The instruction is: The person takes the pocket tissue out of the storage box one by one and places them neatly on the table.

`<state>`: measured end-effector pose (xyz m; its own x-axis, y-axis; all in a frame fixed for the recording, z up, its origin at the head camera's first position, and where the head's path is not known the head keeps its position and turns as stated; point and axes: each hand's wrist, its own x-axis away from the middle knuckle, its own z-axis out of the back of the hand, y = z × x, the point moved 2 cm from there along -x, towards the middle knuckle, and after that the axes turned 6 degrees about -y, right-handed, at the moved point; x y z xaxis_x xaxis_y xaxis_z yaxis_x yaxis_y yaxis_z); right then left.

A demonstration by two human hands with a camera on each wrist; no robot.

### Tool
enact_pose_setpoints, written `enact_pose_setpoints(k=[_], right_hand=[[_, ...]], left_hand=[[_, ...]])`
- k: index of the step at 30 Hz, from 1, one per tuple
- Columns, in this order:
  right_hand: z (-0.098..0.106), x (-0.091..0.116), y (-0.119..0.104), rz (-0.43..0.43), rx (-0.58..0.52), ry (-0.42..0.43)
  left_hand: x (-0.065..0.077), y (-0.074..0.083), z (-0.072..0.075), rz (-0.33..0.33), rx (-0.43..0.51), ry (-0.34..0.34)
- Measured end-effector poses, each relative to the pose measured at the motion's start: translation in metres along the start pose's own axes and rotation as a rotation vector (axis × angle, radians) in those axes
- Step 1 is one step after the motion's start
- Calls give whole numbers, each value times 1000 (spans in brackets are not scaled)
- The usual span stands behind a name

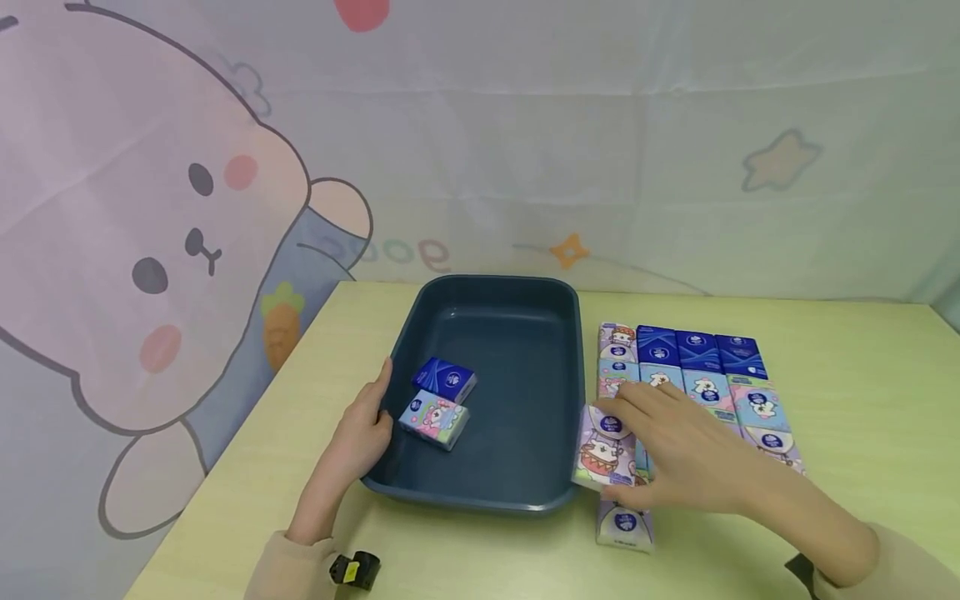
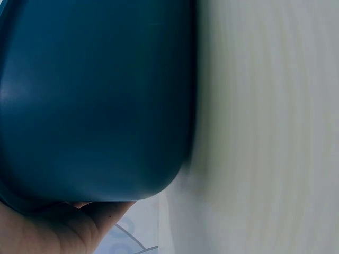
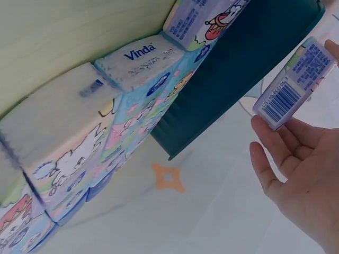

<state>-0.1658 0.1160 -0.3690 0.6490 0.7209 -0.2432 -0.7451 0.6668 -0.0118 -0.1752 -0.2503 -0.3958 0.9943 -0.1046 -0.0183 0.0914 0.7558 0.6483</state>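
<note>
My right hand (image 1: 682,450) pinches a purple pocket tissue pack (image 1: 603,450) with a cartoon print, held up beside the right rim of a dark teal plastic tub (image 1: 510,417). The right wrist view shows the barcode side of this tissue pack (image 3: 296,82), raised off the rows. At the tub's left side, my left hand (image 1: 356,437) grips the rim, thumb over the edge. In the left wrist view, the tub's outer wall (image 2: 100,106) covers most of that hand. Inside the tub lie a blue tissue pack (image 1: 444,377) and a pink-and-blue cartoon tissue pack (image 1: 433,417), touching each other.
Right of the tub, several tissue packs (image 1: 701,350) sit side by side in rows, partly hidden by my right hand. A purple tissue pack (image 1: 626,527) lies nearest the front. The pale yellow table (image 1: 862,392) meets a cartoon-printed cloth (image 1: 525,167) behind.
</note>
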Motion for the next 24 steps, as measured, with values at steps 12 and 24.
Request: enact_pose_setpoints(k=[12, 24], right_hand=[[-1, 32, 4, -44, 27, 35], [-13, 54, 11, -50, 31, 49]], left_hand=[[0, 0, -1, 11, 10, -4], [1, 0, 0, 23, 7, -7]])
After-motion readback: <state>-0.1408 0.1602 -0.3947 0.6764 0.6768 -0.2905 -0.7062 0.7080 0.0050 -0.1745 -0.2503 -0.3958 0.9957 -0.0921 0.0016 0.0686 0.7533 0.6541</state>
